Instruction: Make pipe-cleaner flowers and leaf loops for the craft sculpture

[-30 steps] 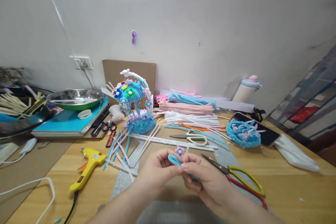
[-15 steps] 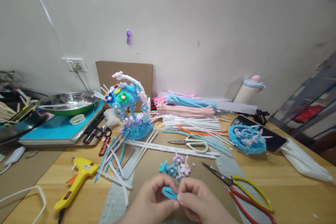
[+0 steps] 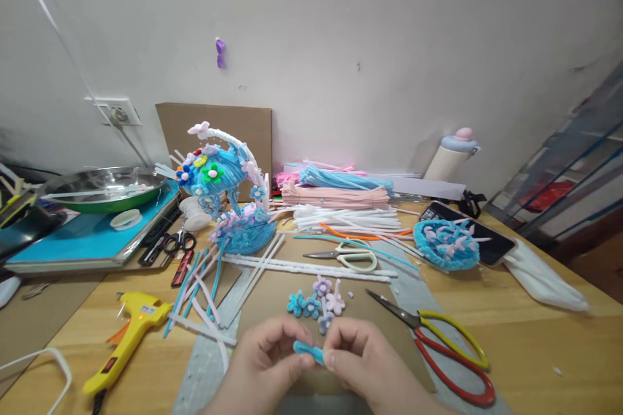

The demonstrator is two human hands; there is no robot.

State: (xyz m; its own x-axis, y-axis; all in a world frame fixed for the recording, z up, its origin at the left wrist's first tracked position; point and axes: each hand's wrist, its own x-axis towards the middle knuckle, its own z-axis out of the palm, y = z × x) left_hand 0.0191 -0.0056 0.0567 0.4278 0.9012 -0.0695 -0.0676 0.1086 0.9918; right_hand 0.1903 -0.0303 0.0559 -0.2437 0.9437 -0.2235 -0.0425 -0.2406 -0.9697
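Note:
A short piece of blue pipe cleaner [image 3: 308,351], folded into a flattened loop, is pinched between both hands low in the middle. My left hand [image 3: 272,356] grips its left end with thumb and fingers. The right end sits between the thumb and finger of my right hand [image 3: 357,356]. Just beyond the fingertips lies a small group of pipe-cleaner flowers [image 3: 311,306] in blue and lilac, on a brown board [image 3: 263,295]. Scissors with red and yellow handles [image 3: 431,337] lie spread to the right of my right hand.
A yellow glue gun [image 3: 131,337] lies at left, beside loose pipe-cleaner strips [image 3: 202,301]. Behind stands a blue flower-covered jellyfish piece [image 3: 219,175]. Bundled pipe cleaners [image 3: 341,194], pale-handled scissors [image 3: 353,255], a round blue piece [image 3: 446,245], a phone [image 3: 487,240] and a bottle [image 3: 450,155] are farther back.
The blue loop has gone from open to flattened between my fingers, with both hands still gripping it. The whole view has shifted a little, so the table things appear farther left.

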